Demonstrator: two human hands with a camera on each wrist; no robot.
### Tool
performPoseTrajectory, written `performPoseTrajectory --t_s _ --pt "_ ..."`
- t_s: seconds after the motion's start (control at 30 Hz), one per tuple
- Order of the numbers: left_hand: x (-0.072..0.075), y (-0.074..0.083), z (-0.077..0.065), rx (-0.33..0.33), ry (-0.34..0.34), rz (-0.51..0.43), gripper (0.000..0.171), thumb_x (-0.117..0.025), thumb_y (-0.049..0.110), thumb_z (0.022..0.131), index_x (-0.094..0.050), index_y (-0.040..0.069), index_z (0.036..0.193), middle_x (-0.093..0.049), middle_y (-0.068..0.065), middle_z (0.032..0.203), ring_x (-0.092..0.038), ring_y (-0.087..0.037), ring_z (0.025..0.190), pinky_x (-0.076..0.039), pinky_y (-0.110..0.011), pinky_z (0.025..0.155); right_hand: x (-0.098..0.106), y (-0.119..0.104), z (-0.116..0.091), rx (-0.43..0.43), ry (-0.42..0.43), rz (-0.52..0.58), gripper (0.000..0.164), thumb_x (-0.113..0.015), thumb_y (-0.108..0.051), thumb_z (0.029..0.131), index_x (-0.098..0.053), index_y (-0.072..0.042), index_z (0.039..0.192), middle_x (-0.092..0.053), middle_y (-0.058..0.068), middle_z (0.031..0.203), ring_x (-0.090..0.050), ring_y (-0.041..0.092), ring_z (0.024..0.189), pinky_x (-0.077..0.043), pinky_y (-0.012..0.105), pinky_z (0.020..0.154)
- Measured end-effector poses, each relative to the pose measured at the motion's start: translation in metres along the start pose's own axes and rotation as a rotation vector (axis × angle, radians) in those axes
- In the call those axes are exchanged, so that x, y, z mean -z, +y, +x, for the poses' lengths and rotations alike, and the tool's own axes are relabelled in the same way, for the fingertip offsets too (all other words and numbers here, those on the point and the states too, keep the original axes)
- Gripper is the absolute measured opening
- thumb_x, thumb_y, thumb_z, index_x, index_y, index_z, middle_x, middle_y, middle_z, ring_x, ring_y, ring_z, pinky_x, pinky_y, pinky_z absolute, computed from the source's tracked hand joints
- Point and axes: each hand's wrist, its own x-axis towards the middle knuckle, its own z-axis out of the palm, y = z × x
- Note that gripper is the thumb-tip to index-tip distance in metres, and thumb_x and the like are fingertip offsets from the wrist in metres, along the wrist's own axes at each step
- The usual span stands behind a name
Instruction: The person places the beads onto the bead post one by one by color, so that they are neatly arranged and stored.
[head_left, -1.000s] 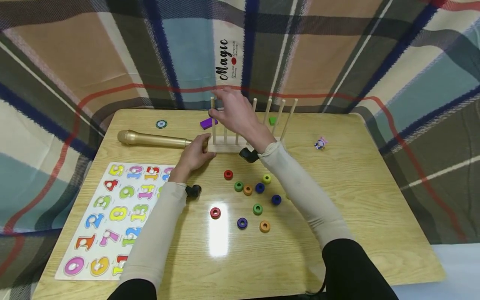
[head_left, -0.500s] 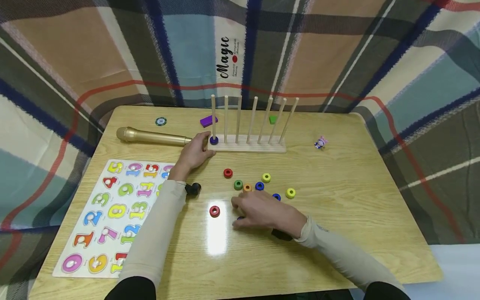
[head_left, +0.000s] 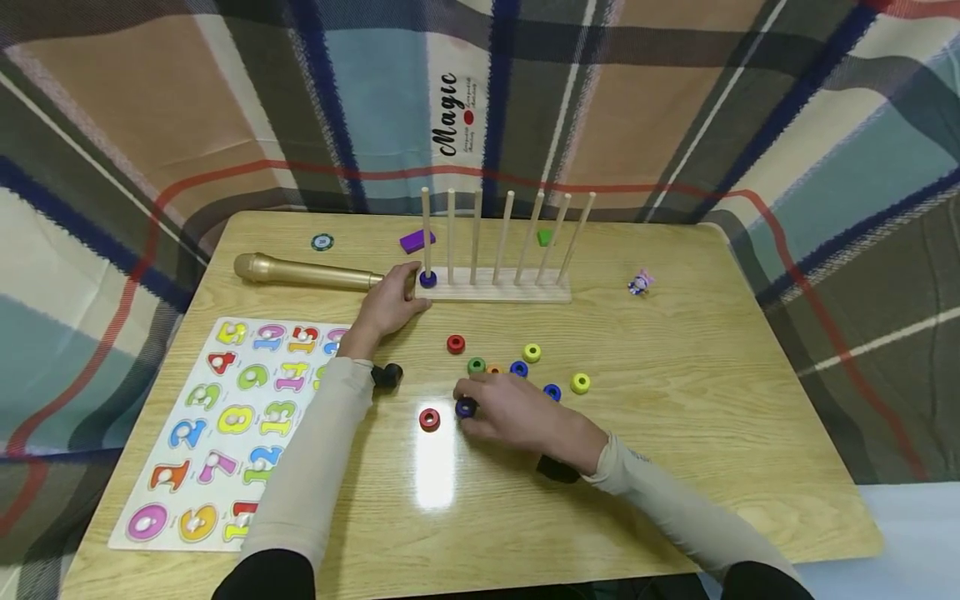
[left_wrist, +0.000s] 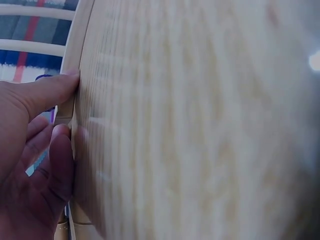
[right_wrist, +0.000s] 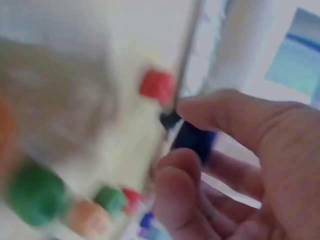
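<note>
A wooden stand (head_left: 495,289) with a row of upright pegs stands at the back middle of the table. A dark purple ring (head_left: 428,279) sits at the foot of its leftmost peg. My left hand (head_left: 386,308) grips the stand's left end; in the left wrist view the thumb (left_wrist: 47,92) touches the stand's edge (left_wrist: 75,50). Between thumb and fingers, my right hand (head_left: 525,412) pinches another dark purple ring (head_left: 466,407), which looks nearly black in the right wrist view. Near this hand lie a red ring (head_left: 429,420), a green ring (head_left: 477,365) and a partly hidden orange ring (head_left: 494,369).
More rings lie around, including blue (head_left: 552,392), yellow (head_left: 581,382) and red (head_left: 456,344). A number puzzle board (head_left: 251,396) is partly under the left forearm. Behind are a gold microphone (head_left: 307,272), a chip (head_left: 322,242), a purple block (head_left: 416,242) and a small figurine (head_left: 641,282).
My right hand has come down from the leftmost peg, where a purple ring now sits at the base. It has taken another purple ring and shifted it slightly left and away. The left hand stays put.
</note>
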Motion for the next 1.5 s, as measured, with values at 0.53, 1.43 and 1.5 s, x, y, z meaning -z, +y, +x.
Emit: performPoseTrajectory --t_s 0.53,1.43,1.5 --pt "0.000 0.001 0.000 -0.010 -0.005 0.014 0.076 -0.074 0.021 0.102 -0.036 0.004 0.165 -0.056 -0.019 0.119 -0.055 -0.036 0.105 -0.044 -0.057 0.101 0.132 0.029 0.136 -0.096 0.565 0.062 0.034 -0.074 -0.020 0.103 -0.070 -0.006 0.134 -0.069 0.011 0.118 -0.066 0.021 0.094 -0.051 0.033 0.076" --pt "0.000 -0.003 -0.001 0.003 -0.004 0.004 0.078 -0.075 0.023 0.101 -0.035 0.008 0.167 -0.055 -0.017 0.136 -0.055 -0.032 0.104 -0.044 -0.053 0.101 0.033 0.042 0.096 -0.232 0.190 -0.134 0.035 -0.076 -0.036 0.101 -0.071 -0.008 0.120 -0.071 0.007 0.104 -0.068 0.021 0.081 -0.055 0.038 0.065" --pt "0.000 -0.003 -0.001 0.010 -0.004 0.001 0.078 -0.074 0.023 0.102 -0.034 0.009 0.167 -0.055 -0.016 0.131 -0.055 -0.031 0.102 -0.044 -0.053 0.099 0.015 0.044 0.092 -0.292 0.035 -0.167 0.039 -0.076 -0.043 0.100 -0.069 -0.009 0.118 -0.071 0.006 0.100 -0.067 0.020 0.080 -0.054 0.038 0.066"
